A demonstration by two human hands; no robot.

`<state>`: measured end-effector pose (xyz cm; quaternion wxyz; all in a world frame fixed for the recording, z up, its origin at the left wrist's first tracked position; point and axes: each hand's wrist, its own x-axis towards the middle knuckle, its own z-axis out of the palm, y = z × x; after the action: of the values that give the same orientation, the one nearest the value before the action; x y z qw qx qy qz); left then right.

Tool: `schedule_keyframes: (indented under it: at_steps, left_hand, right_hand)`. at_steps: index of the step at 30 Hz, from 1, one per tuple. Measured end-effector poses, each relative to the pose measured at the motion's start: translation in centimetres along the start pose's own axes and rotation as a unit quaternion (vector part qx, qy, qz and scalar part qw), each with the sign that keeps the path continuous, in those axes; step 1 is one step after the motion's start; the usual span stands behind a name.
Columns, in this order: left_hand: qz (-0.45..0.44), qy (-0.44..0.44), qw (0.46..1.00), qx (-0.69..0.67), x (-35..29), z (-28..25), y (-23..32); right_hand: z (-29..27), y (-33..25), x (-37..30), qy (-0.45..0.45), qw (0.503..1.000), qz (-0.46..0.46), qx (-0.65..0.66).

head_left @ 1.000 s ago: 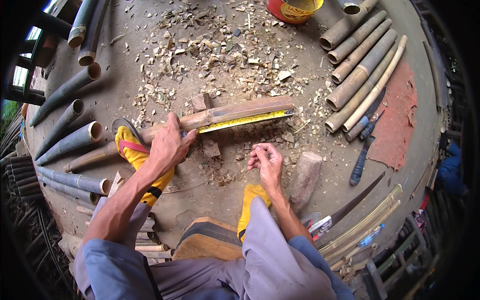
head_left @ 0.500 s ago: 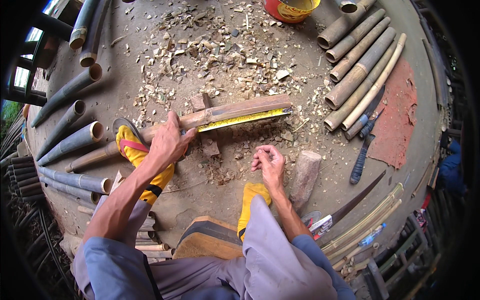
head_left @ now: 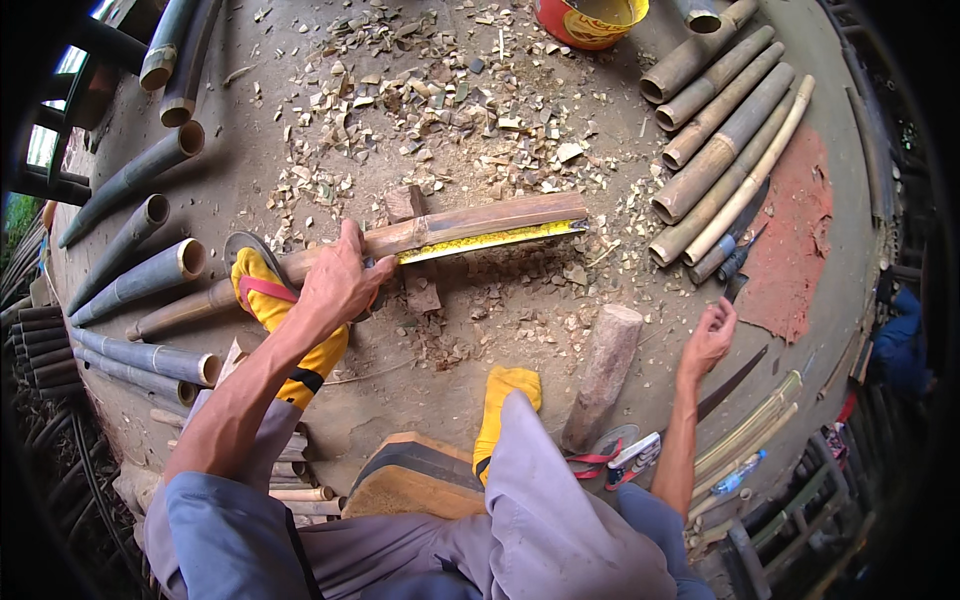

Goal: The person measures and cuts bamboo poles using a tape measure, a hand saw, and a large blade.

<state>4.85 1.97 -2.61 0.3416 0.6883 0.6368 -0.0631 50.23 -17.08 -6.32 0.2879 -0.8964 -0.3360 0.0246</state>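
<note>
My left hand (head_left: 342, 283) is closed over a brown bamboo pole (head_left: 480, 219), its thumb by a yellow measuring tape (head_left: 490, 240). The tape lies stretched along the pole's near side to its right end; its case is mostly hidden under my palm. A wooden block (head_left: 405, 203) lies beneath the pole. My foot in a yellow sock and flip-flop (head_left: 262, 280) rests against the pole's left part. Over on the right, my right hand (head_left: 708, 338) has its fingers curled over the handle of a dark-bladed knife (head_left: 737, 283). The handle is hidden, so its grip is unclear.
Wood chips (head_left: 480, 120) litter the ground ahead. Bamboo tubes lie at left (head_left: 140, 275) and upper right (head_left: 725, 145). Close by are a short log (head_left: 603, 375), a saw (head_left: 735, 385), a red mat (head_left: 795, 240) and a red-yellow bucket (head_left: 590, 22).
My right hand has moved from in front of my knee out to the right, over the knife's handle. My left hand, the pole and the tape stay in place.
</note>
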Motion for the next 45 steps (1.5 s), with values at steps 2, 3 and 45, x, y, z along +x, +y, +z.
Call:
schedule_keyframes:
  at_steps: [2,3,45]
  left_hand:
    - [0.005,-0.01,1.0,-0.005,0.4,0.2,0.2]
    - [0.006,-0.009,1.0,-0.005,0.4,0.2,0.2]
    - [-0.027,-0.047,0.998,-0.013,0.0,-0.8,1.3]
  right_hand:
    - [-1.7,3.4,2.8,-0.011,0.994,-0.024,-0.103]
    - [-2.1,4.0,3.7,-0.02,0.988,-0.036,-0.151]
    - [7.5,-20.3,1.0,-0.401,0.785,-0.471,0.016]
